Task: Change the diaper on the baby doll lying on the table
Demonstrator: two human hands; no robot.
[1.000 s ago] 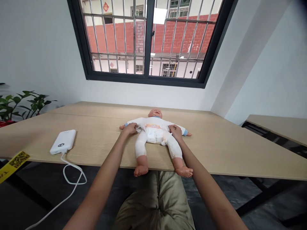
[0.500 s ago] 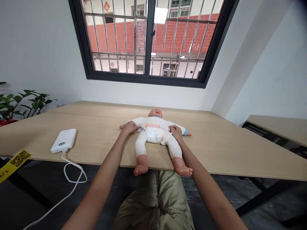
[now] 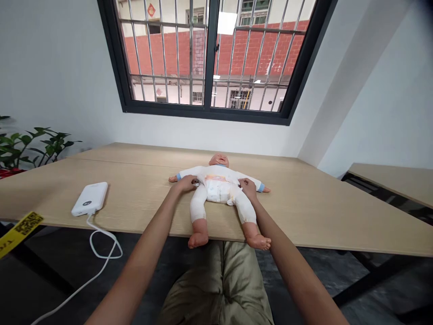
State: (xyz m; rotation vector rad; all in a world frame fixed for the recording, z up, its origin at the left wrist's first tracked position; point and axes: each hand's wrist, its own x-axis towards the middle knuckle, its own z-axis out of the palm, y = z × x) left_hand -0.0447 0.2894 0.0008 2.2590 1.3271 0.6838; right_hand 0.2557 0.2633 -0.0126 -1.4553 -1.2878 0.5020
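A baby doll [image 3: 230,173] lies on its back on the table, head toward the window and feet over the front edge. It wears white clothing with blue cuffs. A white diaper [image 3: 218,191] with a coloured waistband wraps its hips. At the doll's hip on the left side, my left hand [image 3: 186,183] is closed on a small whitish edge of the diaper. My right hand [image 3: 248,186] is closed at the opposite hip, beside the diaper's other side; its fingertips are partly hidden, and what they pinch is too small to make out.
A white power bank [image 3: 89,198] with a white cable [image 3: 107,257] hanging off the table [image 3: 142,198] lies to the left. Further left are a potted plant [image 3: 37,146] and a yellow tag [image 3: 20,234]. Behind the table is a barred window [image 3: 206,108]; another table [image 3: 395,178] stands right.
My left hand has turned and shifted slightly down, away from the doll's sleeve, showing a whitish edge at its fingertips. My right hand and the doll have barely moved.
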